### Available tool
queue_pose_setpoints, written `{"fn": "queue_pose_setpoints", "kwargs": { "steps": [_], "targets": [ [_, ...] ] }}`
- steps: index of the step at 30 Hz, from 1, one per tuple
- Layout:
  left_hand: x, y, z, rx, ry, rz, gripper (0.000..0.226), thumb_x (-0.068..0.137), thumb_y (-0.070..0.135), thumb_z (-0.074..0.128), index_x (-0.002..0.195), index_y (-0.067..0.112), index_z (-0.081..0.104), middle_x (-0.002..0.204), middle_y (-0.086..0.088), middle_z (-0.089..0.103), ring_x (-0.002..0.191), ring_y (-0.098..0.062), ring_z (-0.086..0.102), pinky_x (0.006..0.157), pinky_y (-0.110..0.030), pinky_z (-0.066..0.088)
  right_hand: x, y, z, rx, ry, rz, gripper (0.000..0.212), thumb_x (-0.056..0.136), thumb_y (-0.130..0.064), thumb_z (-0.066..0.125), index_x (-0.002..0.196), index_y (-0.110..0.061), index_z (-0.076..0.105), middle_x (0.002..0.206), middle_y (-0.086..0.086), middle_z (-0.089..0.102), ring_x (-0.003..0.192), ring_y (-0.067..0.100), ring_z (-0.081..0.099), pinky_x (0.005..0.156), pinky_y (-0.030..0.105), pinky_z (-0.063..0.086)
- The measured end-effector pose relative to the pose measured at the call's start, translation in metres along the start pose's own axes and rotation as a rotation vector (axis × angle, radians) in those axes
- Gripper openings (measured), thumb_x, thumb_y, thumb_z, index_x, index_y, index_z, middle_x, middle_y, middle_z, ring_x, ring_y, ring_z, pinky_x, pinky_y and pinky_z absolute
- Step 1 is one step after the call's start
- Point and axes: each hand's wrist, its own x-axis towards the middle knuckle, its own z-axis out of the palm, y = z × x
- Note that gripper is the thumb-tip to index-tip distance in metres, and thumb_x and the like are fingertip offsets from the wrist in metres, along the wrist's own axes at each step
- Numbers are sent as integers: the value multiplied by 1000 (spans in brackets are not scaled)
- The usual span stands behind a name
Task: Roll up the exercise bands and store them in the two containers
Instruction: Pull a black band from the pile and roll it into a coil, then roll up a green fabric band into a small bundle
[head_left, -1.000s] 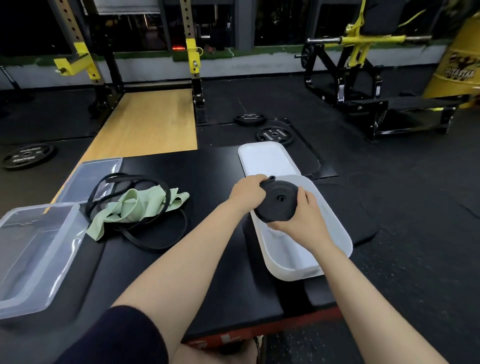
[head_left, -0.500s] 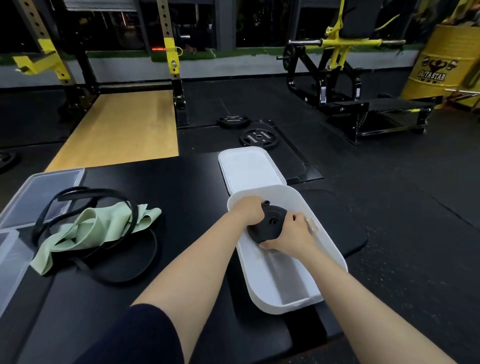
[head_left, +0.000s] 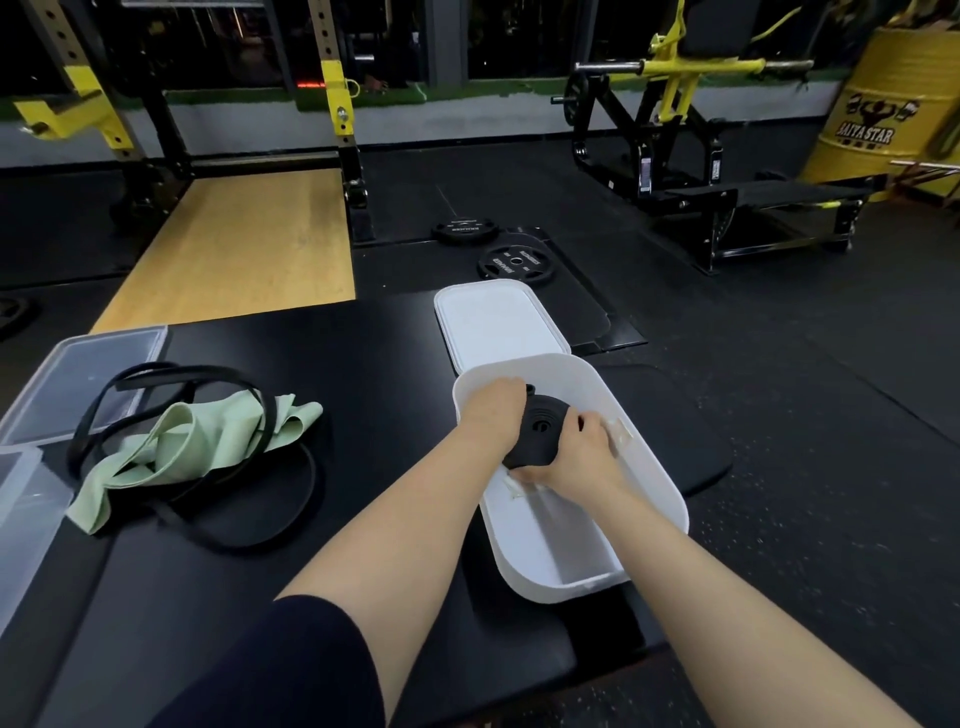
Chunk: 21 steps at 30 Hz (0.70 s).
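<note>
The black padded bench (head_left: 363, 364) stretched wide under everything, and on its right side sat the white container (head_left: 660, 467), long and open-topped, one end hanging toward me past the padding's edge. Just beyond its far end lay the white lid (head_left: 498, 322), flat, touching or nearly touching the container's rim. Over on the left, the clear container (head_left: 26, 519) poked in from the frame's edge, with its clear lid (head_left: 78, 369) lying flat just behind it. Between those and my arms sprawled the loose black band (head_left: 249, 525), looping wide across the padding, and tangled through it was the green band (head_left: 197, 441), bunched and unrolled. Out on the gym floor past the bench lay two weight plates (head_left: 511, 262), near each other, and a yellow drum (head_left: 893, 104) stood at the far right. Now the action: both of my hands were down inside the white container's far half, together on the rolled black band (head_left: 535, 431), a tight coil tilted between them. My left hand (head_left: 493, 415) gripped its far-left edge, fingers curled over and out of sight; my right hand (head_left: 576, 457) clamped the near-right side, thumb hooked under the bottom of the roll. Whether the coil touched the container's floor, I could not tell.
</note>
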Motion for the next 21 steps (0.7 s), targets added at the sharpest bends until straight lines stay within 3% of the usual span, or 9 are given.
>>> {"fn": "queue_pose_setpoints", "kwargs": {
  "steps": [6, 8, 12, 17, 21],
  "targets": [
    [-22, -12, -6, 164, -82, 29, 26, 85, -2, 51, 109, 6, 58, 114, -8, 56, 101, -26, 58, 69, -31, 44, -5, -6, -6, -60, -54, 25, 114, 65, -55, 77, 145, -4, 14, 141, 11, 26, 135, 27, 23, 106, 32, 31],
    [-31, -18, -9, 196, -52, 113, 24, 89, 4, 46, 110, 8, 56, 115, -6, 55, 104, -26, 53, 75, -31, 42, -8, -7, -9, -89, -89, 32, 120, 64, -57, 77, 146, -4, 9, 144, 12, 23, 138, 28, 19, 109, 33, 26],
    [-52, -27, -16, 288, 76, 269, 32, 99, 23, 33, 126, 13, 48, 130, -1, 49, 123, -21, 39, 109, -34, 24, -16, -8, -15, -104, -81, 28, 119, 65, -60, 74, 149, -8, 8, 147, 12, 21, 140, 28, 16, 115, 36, 20],
    [-88, -47, -27, 203, 114, 214, 48, 103, 32, 23, 148, 18, 22, 154, 1, 24, 143, -17, 17, 116, -37, 10, -30, -14, -25, 13, -67, -65, 94, 76, -48, 69, 150, -17, 19, 152, 4, 24, 137, 23, 28, 109, 40, 34],
    [-117, -73, -34, 181, 88, 121, 50, 103, 35, 21, 150, 21, 16, 158, 4, 15, 146, -15, 9, 118, -38, 6, -45, -29, -35, -3, -26, -180, 84, 86, -44, 62, 151, -18, 16, 155, -1, 22, 141, 18, 25, 111, 38, 32]
  ]
}}
